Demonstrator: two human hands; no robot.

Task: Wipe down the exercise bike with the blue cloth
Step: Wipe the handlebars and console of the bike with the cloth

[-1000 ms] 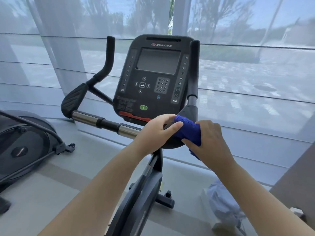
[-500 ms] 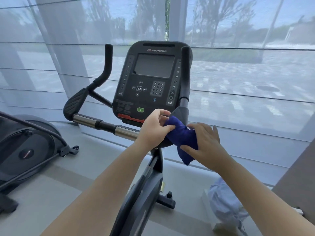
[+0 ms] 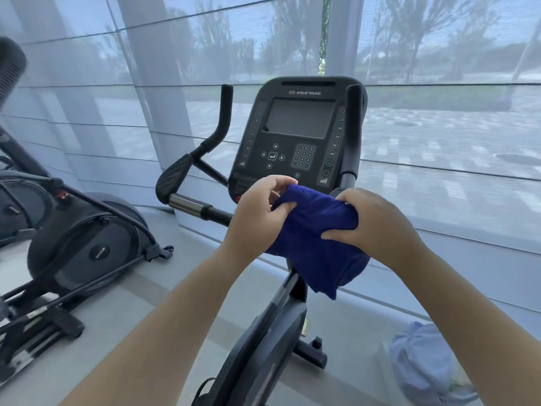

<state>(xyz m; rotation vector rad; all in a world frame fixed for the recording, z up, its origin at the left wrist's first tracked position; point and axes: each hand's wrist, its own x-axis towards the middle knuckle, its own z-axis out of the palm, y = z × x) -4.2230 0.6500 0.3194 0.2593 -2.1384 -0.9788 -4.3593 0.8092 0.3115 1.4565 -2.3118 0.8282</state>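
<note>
While the fingers point(image 3: 281, 208) of both hands were clamped on the blue cloth point(image 3: 317, 238), it hung bunched just below the Star Trac console point(image 3: 298, 133). Spreading it flat first would likely wipe the exercise bike point(image 3: 263, 341) more evenly.

A deep blue terry cloth point(image 3: 314, 227) is held bunched and stretched in front of a black exercise bike point(image 3: 295, 136), one corner hanging down; the bike's dark console screen is unlit, its handlebars upright.
</note>
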